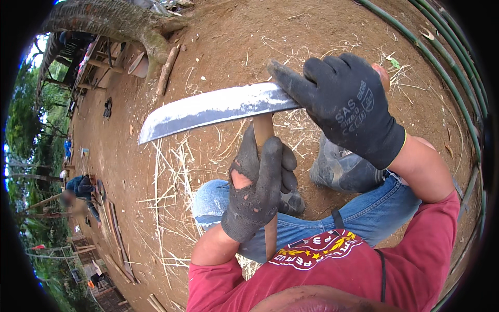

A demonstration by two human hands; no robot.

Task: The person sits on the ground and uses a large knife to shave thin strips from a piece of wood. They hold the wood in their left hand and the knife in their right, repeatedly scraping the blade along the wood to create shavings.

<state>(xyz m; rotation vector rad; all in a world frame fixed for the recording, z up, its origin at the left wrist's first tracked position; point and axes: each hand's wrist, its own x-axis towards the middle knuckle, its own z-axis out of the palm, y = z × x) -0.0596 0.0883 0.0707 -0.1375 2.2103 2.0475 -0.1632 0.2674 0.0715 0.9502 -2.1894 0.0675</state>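
Observation:
My right hand (351,106), in a black coated glove, is closed round a machete, with the thumb stretched along the blade's base. The broad machete blade (208,110) points left, bright along its upper part and darker below. A rounded reddish-brown end (382,78) shows beyond my right fingers. My left hand (254,187), in a worn black glove torn near the thumb, is wrapped round a flat tan strip of wood or bamboo (264,130). The strip stands roughly upright in the view, its top end at the blade's lower edge, its lower end near my shirt.
Thin pale shavings (171,203) litter the brown dirt ground. Green bamboo poles (436,52) lie along the right. A thick tree trunk (109,23) and a short log (168,70) are at upper left. Another person (83,190) is low to the ground far left, near long wooden pieces (118,239).

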